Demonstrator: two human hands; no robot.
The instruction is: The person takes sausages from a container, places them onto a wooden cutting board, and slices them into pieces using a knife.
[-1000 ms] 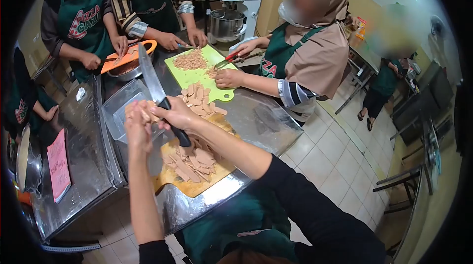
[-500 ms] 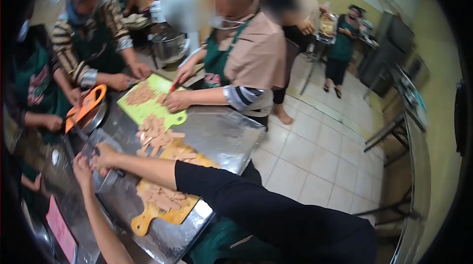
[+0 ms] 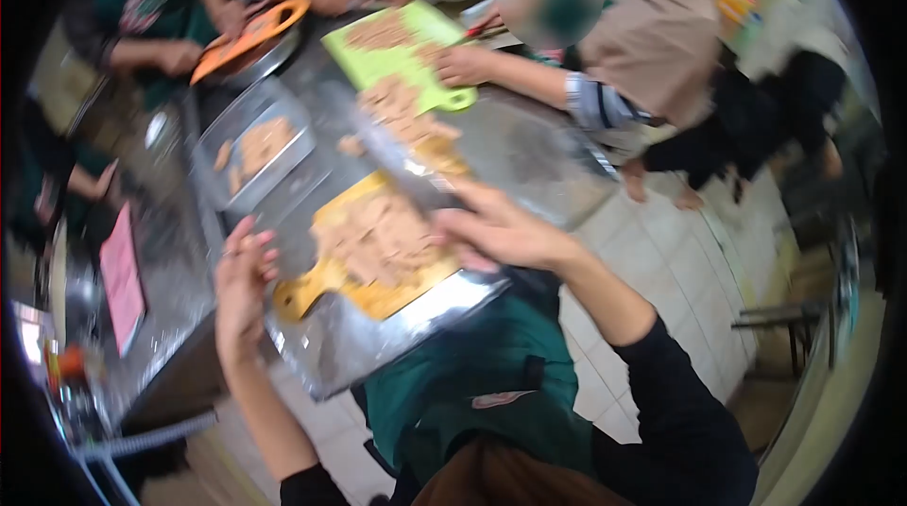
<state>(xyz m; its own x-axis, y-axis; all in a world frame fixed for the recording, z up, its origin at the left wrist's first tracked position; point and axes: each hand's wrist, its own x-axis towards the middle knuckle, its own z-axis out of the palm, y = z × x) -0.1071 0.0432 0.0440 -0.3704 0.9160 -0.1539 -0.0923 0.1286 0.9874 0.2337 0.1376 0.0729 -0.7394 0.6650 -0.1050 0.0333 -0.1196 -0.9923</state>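
Observation:
My right hand (image 3: 496, 227) is wrapped round the handle of a large knife (image 3: 397, 154), whose blurred blade points up and left above the board. Left of the wooden cutting board (image 3: 300, 294), my left hand (image 3: 244, 279) is raised with its fingers apart and nothing in it. Flat tan pieces (image 3: 373, 237) are heaped on the wooden board. More such pieces (image 3: 263, 145) lie in a clear plastic container (image 3: 219, 192) beyond my left hand. Another pile of pieces (image 3: 395, 107) sits between the wooden board and a green cutting board (image 3: 354, 67).
A co-worker's hand (image 3: 463, 64) rests at the green board. Other people's hands (image 3: 179, 57) hold an orange board (image 3: 250, 38) over a metal bowl (image 3: 269, 62). A pink sheet (image 3: 121, 274) lies on the left table. Tiled floor is at the right.
Both my hands have drawn back from the container, where tan pieces now show. My left hand has opened, my right hand with the knife is over the wooden board, and the view has shifted.

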